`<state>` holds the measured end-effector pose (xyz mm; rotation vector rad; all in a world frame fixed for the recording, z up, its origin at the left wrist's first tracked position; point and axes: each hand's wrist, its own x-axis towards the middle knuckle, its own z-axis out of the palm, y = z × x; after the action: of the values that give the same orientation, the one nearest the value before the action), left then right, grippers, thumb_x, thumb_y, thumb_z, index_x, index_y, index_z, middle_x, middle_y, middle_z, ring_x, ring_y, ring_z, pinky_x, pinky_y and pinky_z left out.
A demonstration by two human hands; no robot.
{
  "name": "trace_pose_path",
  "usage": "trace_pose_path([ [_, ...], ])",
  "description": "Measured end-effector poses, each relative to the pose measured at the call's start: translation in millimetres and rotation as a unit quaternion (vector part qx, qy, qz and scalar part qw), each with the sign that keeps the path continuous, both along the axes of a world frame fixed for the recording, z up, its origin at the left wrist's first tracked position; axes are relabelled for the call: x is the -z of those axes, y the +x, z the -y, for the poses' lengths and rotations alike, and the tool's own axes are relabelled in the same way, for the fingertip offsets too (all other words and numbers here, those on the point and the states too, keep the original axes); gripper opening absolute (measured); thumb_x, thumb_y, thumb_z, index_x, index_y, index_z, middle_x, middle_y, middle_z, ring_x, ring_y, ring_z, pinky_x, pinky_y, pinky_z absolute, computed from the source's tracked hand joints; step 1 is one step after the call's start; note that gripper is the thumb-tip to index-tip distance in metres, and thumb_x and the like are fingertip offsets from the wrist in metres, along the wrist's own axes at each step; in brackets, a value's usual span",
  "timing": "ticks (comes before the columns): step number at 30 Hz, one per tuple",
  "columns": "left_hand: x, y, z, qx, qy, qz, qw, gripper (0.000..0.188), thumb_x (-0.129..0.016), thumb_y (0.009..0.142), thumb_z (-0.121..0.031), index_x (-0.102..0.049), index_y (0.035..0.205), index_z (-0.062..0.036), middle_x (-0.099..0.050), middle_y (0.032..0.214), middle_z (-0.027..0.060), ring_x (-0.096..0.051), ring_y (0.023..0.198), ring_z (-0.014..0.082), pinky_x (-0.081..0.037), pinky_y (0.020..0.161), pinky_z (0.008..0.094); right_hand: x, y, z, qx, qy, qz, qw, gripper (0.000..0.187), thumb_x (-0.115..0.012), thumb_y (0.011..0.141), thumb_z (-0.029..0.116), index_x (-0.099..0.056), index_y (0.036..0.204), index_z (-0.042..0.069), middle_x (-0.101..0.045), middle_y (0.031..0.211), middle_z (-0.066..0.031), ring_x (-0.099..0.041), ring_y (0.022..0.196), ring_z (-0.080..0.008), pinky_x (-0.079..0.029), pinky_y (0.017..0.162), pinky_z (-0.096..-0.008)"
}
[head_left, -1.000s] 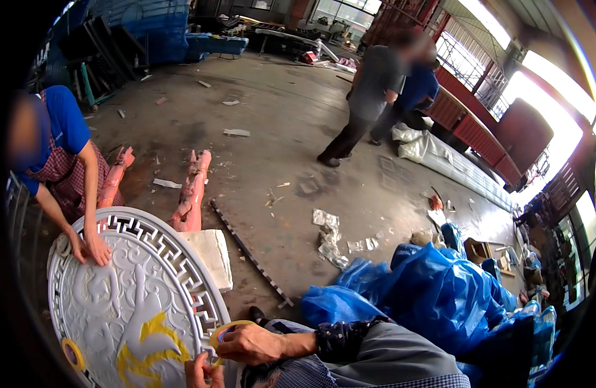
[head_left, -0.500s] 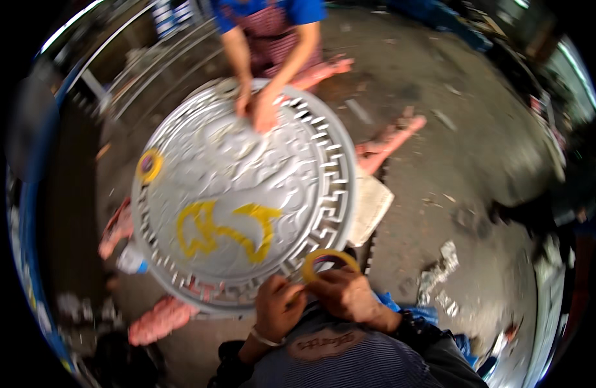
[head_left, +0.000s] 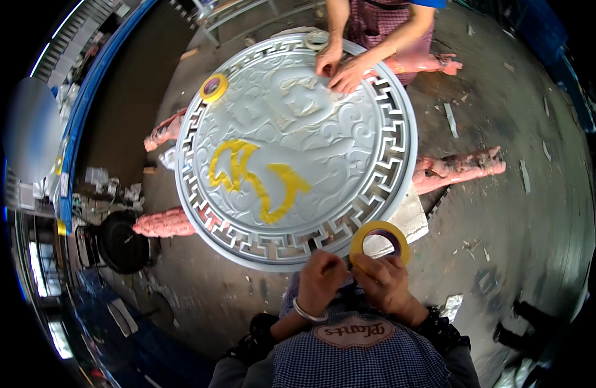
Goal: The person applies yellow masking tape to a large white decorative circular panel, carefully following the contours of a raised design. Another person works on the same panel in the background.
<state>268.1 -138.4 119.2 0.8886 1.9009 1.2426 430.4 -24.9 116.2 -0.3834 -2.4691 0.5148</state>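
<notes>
My right hand (head_left: 383,284) grips a roll of yellow tape (head_left: 357,243) in front of my apron, just past the panel's near edge. Beside it my left hand (head_left: 320,283) is closed, fingertips drawn together; whatever they pinch is hidden. Before me lies a round grey carved panel (head_left: 410,139) with a pierced fretwork border. Curved strips of yellow tape (head_left: 282,210) are stuck on its near-left relief. A second yellow tape roll (head_left: 220,96) rests at its far-left border. Across the panel, another person's hands (head_left: 345,76) work close together near the far border.
Pink, lumpy supports (head_left: 458,169) stick out from under the panel on several sides. A pale slab (head_left: 411,218) shows below its right edge. At the far rim lies a whitish tape roll (head_left: 317,41). A dark round pan-like object (head_left: 122,242) stands at left; scraps litter the floor.
The whole view has swung, so the panel now sits further right and higher. My hands remain near each other, the right still holding the tape roll. The other person's hands stay at the far side.
</notes>
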Motion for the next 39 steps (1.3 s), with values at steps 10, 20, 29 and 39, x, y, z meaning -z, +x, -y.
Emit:
trace_pose_path([
  [10,44,-51,-3,-0.088,0.053,0.087,0.991,0.017,-0.067,0.102,-0.005,-0.068,0.116,0.0027,-0.071,0.097,0.007,-0.073,0.081,0.0137,-0.058,0.071,0.0265,46,-41,-102,0.056,0.075,0.036,0.995,0.031,-0.072,0.081,0.006,-0.076,0.112,0.009,-0.063,0.138,-0.0141,-0.071,0.104,-0.0264,-0.051,0.078,-0.0394],
  [20,39,-90,-21,-0.095,0.015,0.001,0.995,0.023,-0.071,0.097,-0.002,-0.071,0.12,0.0006,-0.072,0.089,0.0097,-0.071,0.063,0.0136,-0.055,0.055,0.0274,104,-96,-143,0.045,0.063,0.144,0.987,0.046,-0.065,0.085,0.003,-0.072,0.13,0.011,-0.057,0.136,-0.0151,-0.065,0.114,-0.0328,-0.052,0.091,-0.0436],
  [29,52,-115,-31,-0.041,-0.054,0.038,0.997,0.046,-0.076,0.093,-0.002,-0.062,0.137,-0.0028,-0.074,0.089,0.0093,-0.071,0.062,0.0137,-0.056,0.056,0.0283,75,-116,-140,0.074,-0.001,0.193,0.978,0.057,-0.08,0.08,0.003,-0.067,0.136,0.006,-0.058,0.132,-0.0172,-0.061,0.116,-0.0382,-0.05,0.098,-0.0475],
  [39,59,-112,-53,0.024,-0.049,0.107,0.993,0.059,-0.074,0.093,-0.004,-0.049,0.146,-0.007,-0.072,0.086,0.012,-0.072,0.065,0.0173,-0.056,0.06,0.0304,54,-144,-104,-0.035,-0.592,0.207,0.778,0.019,-0.076,0.092,0.003,-0.073,0.11,-0.001,-0.074,0.097,-0.0082,-0.071,0.091,-0.0139,-0.055,0.078,-0.028],
])
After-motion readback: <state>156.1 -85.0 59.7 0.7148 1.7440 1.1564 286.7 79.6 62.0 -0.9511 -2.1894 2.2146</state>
